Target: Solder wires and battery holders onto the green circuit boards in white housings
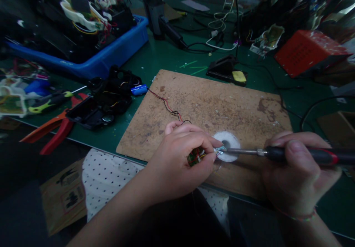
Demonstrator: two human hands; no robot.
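Note:
My left hand (pixel 185 158) is closed around a small green circuit board (pixel 195 156) with wires, above the near part of a worn brown board (pixel 194 102). Red and black wires run from behind its fingers to a blue cylinder (pixel 139 90) at the board's left edge. My right hand (pixel 298 169) grips the black handle of a soldering iron (pixel 280 154), held level. The iron's tip meets a small pale-blue part at my left fingertips. Beneath the tip lies a white round spool (pixel 233 141), partly covered by the iron.
Black plastic housings (pixel 108 99), red-orange pliers (pixel 62 125) and a screwdriver (pixel 51 102) lie at left. Behind them is a loaded blue bin (pixel 111 54). Farther back are an iron stand with yellow sponge (pixel 239 77) and a red box (pixel 307 53); cables run at right.

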